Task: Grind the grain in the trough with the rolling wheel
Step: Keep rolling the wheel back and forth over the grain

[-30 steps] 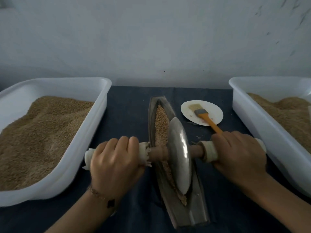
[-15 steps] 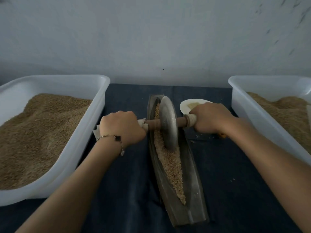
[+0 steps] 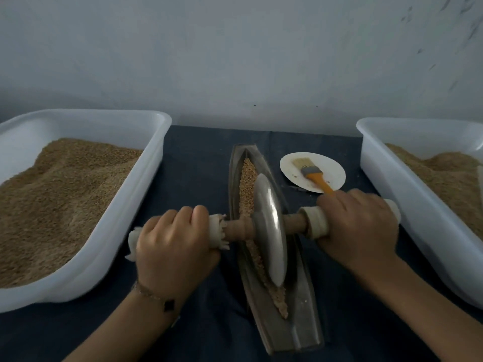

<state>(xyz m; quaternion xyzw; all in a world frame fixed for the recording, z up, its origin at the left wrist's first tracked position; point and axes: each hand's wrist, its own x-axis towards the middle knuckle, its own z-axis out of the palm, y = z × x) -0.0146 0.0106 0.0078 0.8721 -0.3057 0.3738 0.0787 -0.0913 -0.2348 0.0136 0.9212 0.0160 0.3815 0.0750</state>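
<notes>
A long, narrow metal trough (image 3: 300, 314) lies lengthwise on the dark cloth, with a line of brown grain (image 3: 247, 178) along its groove. A metal rolling wheel (image 3: 269, 226) stands on edge in the trough's middle to near part, on a wooden axle (image 3: 294, 223) with white-wrapped handles. My left hand (image 3: 170, 246) grips the left handle. My right hand (image 3: 358, 226) grips the right handle. Grain shows both beyond the wheel and at the near end (image 3: 281, 301).
A white tub (image 3: 109, 246) heaped with grain stands at the left, and another white tub (image 3: 407, 194) with grain at the right. A white plate (image 3: 332, 165) holding an orange-handled brush (image 3: 312, 175) sits just right of the trough's far end. A grey wall stands behind.
The wheel rolled from the near part to the trough's far end and has come back towards me to the middle. Both hands kept their grip on the handles.
</notes>
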